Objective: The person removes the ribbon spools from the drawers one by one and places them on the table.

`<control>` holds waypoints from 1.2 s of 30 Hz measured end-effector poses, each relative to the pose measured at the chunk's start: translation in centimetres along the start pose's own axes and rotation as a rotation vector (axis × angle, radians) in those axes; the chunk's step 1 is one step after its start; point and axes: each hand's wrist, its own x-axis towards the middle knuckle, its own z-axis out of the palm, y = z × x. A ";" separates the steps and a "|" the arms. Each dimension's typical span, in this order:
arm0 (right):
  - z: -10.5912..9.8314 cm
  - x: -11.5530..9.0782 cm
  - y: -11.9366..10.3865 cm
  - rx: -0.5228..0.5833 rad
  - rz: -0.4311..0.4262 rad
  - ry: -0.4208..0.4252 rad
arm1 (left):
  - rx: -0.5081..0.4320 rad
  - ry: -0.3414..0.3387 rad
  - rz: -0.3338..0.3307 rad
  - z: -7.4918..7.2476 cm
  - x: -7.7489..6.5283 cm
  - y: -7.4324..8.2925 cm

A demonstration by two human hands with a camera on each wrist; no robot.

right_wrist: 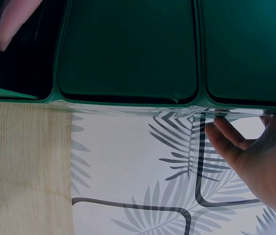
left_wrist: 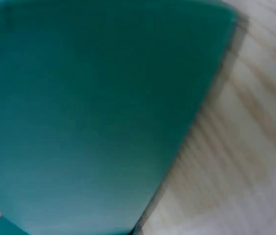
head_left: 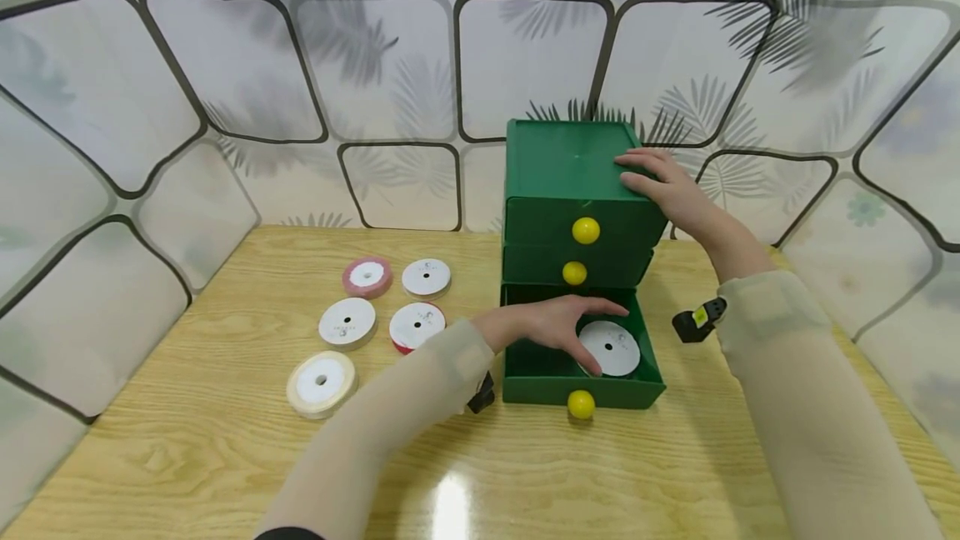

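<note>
A green three-drawer cabinet [head_left: 570, 161] with round yellow knobs stands on the table, its bottom drawer [head_left: 536, 390] pulled out. Inside that drawer lies a white ribbon spool [head_left: 618, 344]. My left hand [head_left: 551, 323] reaches over the drawer, thumb and forefinger spread wide at the spool's left side; the thumb overlaps its near edge. My right hand [head_left: 671, 190] rests on the cabinet's top right edge, fingers extended over the top. In the right wrist view the right hand [right_wrist: 260, 156] lies against the cabinet's side. A blurred green surface [left_wrist: 94, 112] fills most of the left wrist view.
Left of the cabinet several ribbon spools lie flat on the wooden table [head_left: 210, 373]: a pink one [head_left: 367, 276], a red-edged one [head_left: 416, 325], a cream one [head_left: 321, 383] and white-faced ones [head_left: 347, 322]. A patterned curtain [head_left: 397, 65] hangs close behind the table.
</note>
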 end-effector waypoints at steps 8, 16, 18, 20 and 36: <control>0.0 0.1 0.1 0.009 -0.005 -0.004 | 0.070 0.005 -0.039 0.9 0.8 -0.9; -0.1 0.1 0.0 0.012 -0.014 0.002 | 0.088 0.004 -0.053 1.1 1.1 -1.1; -0.1 0.1 0.0 0.009 -0.016 0.004 | 0.099 0.000 -0.060 1.1 1.1 -1.2; -0.1 0.1 0.0 0.008 -0.017 0.007 | 0.110 -0.004 -0.066 1.1 1.1 -1.2; 0.0 -0.1 -0.3 0.000 -0.007 0.001 | 0.121 0.017 -0.075 1.3 1.1 -1.2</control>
